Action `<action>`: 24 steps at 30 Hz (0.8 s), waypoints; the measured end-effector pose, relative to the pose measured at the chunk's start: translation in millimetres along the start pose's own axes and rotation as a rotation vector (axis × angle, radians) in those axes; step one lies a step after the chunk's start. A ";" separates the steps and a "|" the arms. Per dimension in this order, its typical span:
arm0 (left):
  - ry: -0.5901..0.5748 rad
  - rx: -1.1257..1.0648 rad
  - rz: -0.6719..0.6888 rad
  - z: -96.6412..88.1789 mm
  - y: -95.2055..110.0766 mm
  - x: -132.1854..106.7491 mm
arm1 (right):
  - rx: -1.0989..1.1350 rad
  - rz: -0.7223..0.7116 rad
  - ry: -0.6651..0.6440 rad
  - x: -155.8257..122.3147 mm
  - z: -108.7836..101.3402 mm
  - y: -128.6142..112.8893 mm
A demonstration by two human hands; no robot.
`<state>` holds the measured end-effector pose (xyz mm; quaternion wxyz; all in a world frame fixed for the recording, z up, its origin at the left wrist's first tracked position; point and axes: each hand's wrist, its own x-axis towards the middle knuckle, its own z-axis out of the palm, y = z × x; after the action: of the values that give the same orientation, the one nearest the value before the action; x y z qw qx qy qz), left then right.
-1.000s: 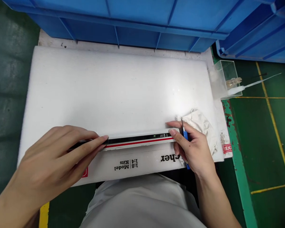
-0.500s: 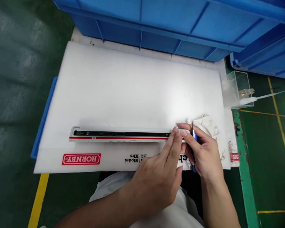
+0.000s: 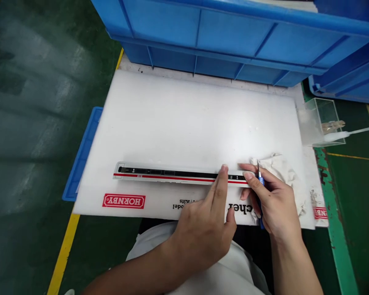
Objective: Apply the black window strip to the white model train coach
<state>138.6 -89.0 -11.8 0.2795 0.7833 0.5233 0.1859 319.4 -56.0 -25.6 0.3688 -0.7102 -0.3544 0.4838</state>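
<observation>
A long white model train body (image 3: 172,174) with a black window band and a red stripe lies lengthwise on a white foam sheet (image 3: 187,123). My left hand (image 3: 207,227) reaches across, fingers stretched out and together, their tips resting on the body near its right end. My right hand (image 3: 272,203) grips the body's right end between thumb and forefinger. A thin blue-handled blade tool (image 3: 260,180) is also clamped in that hand, its metal tip pointing up. A crumpled white cloth (image 3: 283,170) lies just behind my right hand.
Large blue plastic crates (image 3: 221,37) stand along the back edge. A small clear plastic box (image 3: 321,121) with swabs sits at the right. A white box with a red HORNBY label (image 3: 124,200) lies under the foam. Green floor with yellow lines surrounds the work area.
My left hand left the train body's left end and moved right to its right end, beside my right hand. The view shifted, so everything sits further right.
</observation>
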 end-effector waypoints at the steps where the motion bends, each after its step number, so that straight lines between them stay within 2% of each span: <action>1: 0.015 0.004 -0.014 -0.5 -2.7 -2.3 | -0.001 -0.002 0.002 0.1 -0.1 0.4; 7: 0.047 0.041 -0.054 3.0 -8.8 -9.7 | -0.004 -0.002 0.014 0.1 0.2 2.8; 11: 0.041 -0.012 -0.070 -4.3 -8.5 -10.4 | -0.003 0.007 0.016 0.0 -0.8 4.5; 14: 0.105 -0.058 -0.076 -14.6 -14.9 -16.8 | 0.001 0.009 0.018 0.0 -2.4 5.7; 17: 0.179 -0.024 -0.140 -20.5 -23.7 -25.4 | 0.002 0.013 0.024 -0.1 -3.7 5.9; 24: 0.177 0.075 -0.196 -14.5 -28.5 -29.9 | -0.029 0.023 0.046 -2.6 -3.3 3.4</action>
<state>98.3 -104.7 -18.5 0.2194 0.7188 0.6265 0.2063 322.3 -60.5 -26.6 0.3608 -0.7303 -0.3445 0.4666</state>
